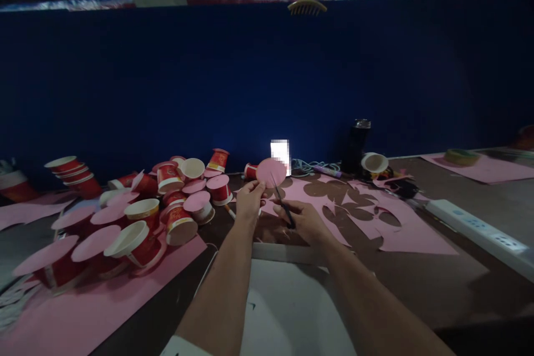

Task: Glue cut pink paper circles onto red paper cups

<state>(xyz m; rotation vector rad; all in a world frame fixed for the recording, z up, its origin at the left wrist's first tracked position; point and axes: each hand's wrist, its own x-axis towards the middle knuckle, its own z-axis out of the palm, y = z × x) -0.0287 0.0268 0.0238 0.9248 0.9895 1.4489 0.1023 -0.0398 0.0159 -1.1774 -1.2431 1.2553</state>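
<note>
The left hand (249,198) pinches a pink paper disc (271,172) upright above the table (417,272); the right hand (304,221) is closed on scissors (283,207), blades at the disc's lower edge. A clean edge likely requires rotating the disc into the blades, clear of the cut-out pink sheet (400,233).

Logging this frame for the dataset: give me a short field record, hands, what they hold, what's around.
left hand: holds up a pink disc by its lower edge
right hand: grips scissors, blades pointing up at the disc
cut sheet: pink paper with round holes, lying right of the hands
cups: heap of red paper cups at left, many capped with pink discs
flask: dark, upright by the blue wall
power strip: white, along the right edge
white sheet: between the forearms
</note>
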